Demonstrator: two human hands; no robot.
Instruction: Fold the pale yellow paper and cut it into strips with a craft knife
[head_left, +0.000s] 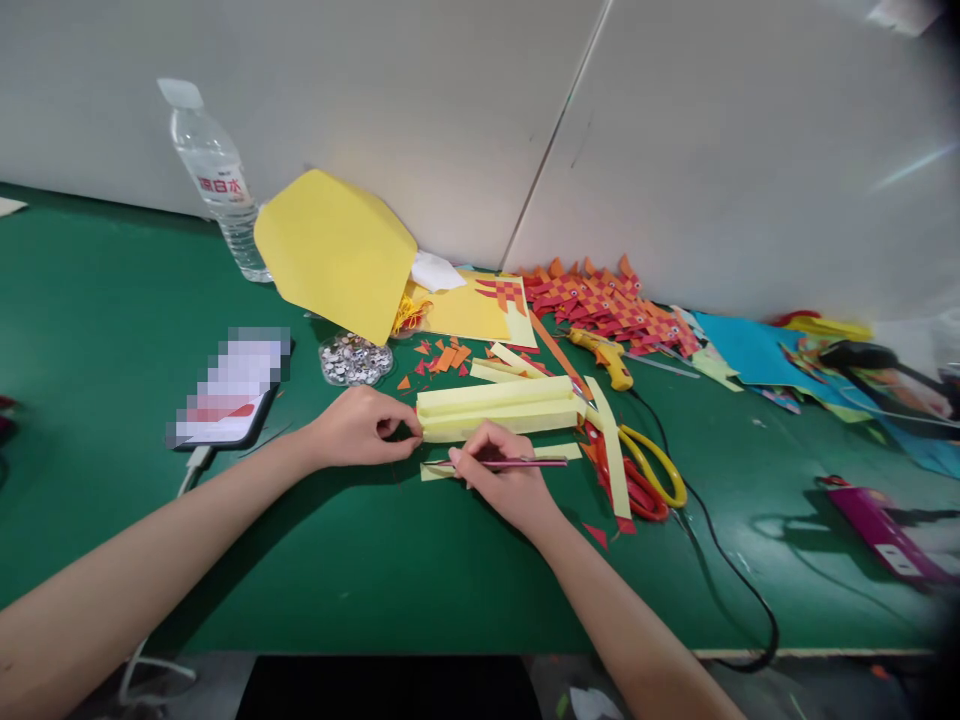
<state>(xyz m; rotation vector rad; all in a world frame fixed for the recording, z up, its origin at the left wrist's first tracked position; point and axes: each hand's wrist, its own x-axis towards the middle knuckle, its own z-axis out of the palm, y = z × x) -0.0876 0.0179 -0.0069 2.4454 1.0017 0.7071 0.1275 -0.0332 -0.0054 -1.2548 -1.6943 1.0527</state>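
My left hand has thumb and forefinger pinched together at the left end of a folded pale yellow paper strip. Whether the fingertips grip that paper or some small piece cannot be made out. In my right hand is a slim pinkish-purple pen, lying nearly level with its tip pointing left. Beneath the pen, a narrow pale yellow paper strip rests on the green table. Orange and red paper scraps lie just behind the folded strip.
Scissors with yellow handles and red-handled scissors lie to the right, partly under a paper strip. Behind are a yellow glue gun, woven red-orange paper pieces and a dish of googly eyes. A phone and bottle stand left.
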